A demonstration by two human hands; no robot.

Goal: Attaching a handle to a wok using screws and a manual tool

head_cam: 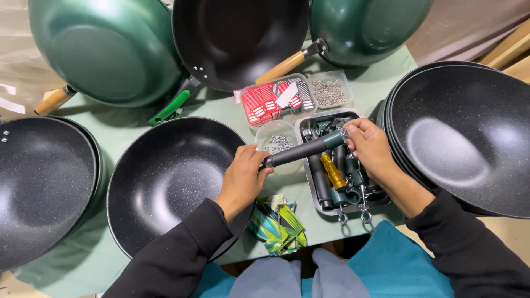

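Layout, head view. A speckled black non-stick wok (171,182) lies on the pale green cloth-covered surface (83,259), before the person and left of centre. At its right rim the left hand (243,176) grips one end of a long dark cylindrical pan handle (301,150); the right hand (370,146) holds the other end, above a rectangular metal tray of handles and tools (381,200). Behind the tray stand a clear plastic box of red-and-white packets (276,99) and, to its right, a clear plastic box of small screws (329,91). A round clear tub of washers (277,140) sits between wok and tray. A stack of black woks (464,132) lies right of the tray. A folded multicoloured cloth (279,223) lies nearest the person.
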